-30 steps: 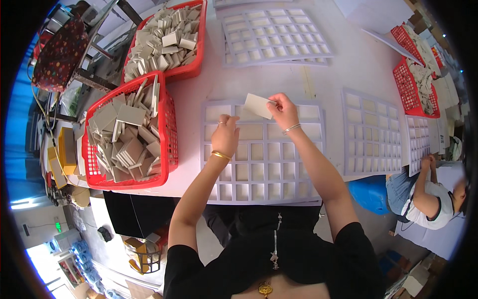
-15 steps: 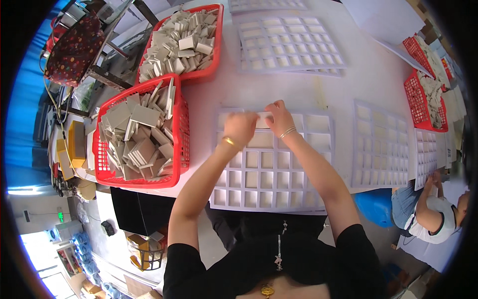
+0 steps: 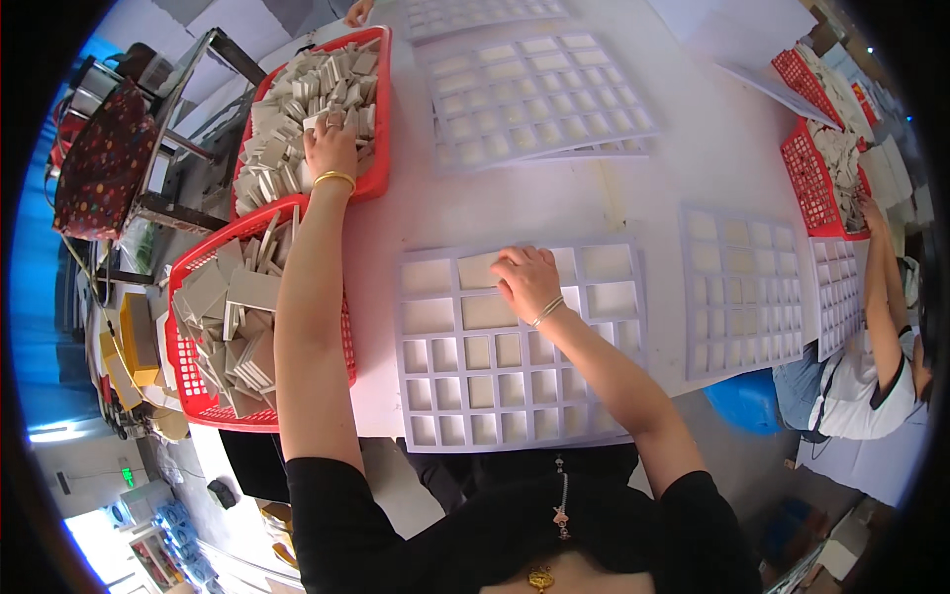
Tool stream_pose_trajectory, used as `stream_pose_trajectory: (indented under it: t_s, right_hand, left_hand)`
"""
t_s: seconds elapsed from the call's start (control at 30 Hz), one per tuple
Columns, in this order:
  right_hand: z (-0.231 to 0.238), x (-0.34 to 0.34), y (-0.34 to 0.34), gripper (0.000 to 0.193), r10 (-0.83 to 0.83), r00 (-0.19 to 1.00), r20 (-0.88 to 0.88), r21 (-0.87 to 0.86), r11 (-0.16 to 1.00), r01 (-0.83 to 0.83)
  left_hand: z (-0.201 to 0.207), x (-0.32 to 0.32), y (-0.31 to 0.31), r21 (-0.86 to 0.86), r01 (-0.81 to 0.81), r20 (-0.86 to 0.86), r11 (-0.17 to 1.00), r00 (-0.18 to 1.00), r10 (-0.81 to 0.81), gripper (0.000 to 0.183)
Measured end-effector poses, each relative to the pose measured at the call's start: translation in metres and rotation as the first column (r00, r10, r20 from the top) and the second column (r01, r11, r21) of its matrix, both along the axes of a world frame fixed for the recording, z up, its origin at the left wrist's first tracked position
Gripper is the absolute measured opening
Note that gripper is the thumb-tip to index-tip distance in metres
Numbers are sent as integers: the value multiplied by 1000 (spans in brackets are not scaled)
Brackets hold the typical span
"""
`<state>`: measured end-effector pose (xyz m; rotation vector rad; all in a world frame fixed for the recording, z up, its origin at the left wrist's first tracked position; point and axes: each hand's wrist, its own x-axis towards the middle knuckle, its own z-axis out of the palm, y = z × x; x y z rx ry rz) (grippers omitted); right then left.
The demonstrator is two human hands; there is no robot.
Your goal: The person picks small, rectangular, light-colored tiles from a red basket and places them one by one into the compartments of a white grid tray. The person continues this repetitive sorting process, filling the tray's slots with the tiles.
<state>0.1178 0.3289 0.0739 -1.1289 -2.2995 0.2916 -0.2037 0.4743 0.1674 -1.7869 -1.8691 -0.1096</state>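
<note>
My left hand [image 3: 332,148] reaches into the far red basket [image 3: 384,109], its fingers bent down among small grey-white board pieces [image 3: 287,109]. A pale piece shows at its fingertips; the pile partly hides the grip. Below lies a white grid tray [image 3: 426,342] with several rows of compartments, larger ones at the far side. Over its far rows is my right hand [image 3: 527,284], fingers curled together, the tips at a beige board piece [image 3: 477,271] in a far-row compartment. What lies under those fingers is hidden. Another beige piece [image 3: 485,312] fills the compartment just nearer.
A nearer red basket [image 3: 183,376] of larger board pieces stands at the left, under my left forearm. Stacked grid trays [image 3: 539,94] lie farther back, another tray [image 3: 742,287] to the right. At far right a co-worker's hand [image 3: 871,213] is at a red basket [image 3: 807,178].
My left hand has left the tray and moved far left into the far basket. The right hand stays at the tray's far rows. The pale piece formerly between both hands is no longer held up.
</note>
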Motion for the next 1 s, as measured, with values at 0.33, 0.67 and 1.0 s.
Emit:
stream_pose_trajectory:
  t_s: [0.33, 0.67, 1.0]
  right_hand:
    - [-16, 7, 7, 15, 100, 986, 130, -34, 995, -96]
    - [40, 19, -27, 21, -211, 714, -667, -577, 754, -315]
    - [25, 63, -80, 20, 33, 922, -385, -634, 717, -290]
  left_hand:
    - [19, 65, -62, 493, 72, 570, 867, 726, -385, 15]
    - [-36, 176, -215, -99, 327, 980, 940, -131, 149, 29]
    - [-55, 143, -332, 21, 22, 947, 1000, 320, -27, 23]
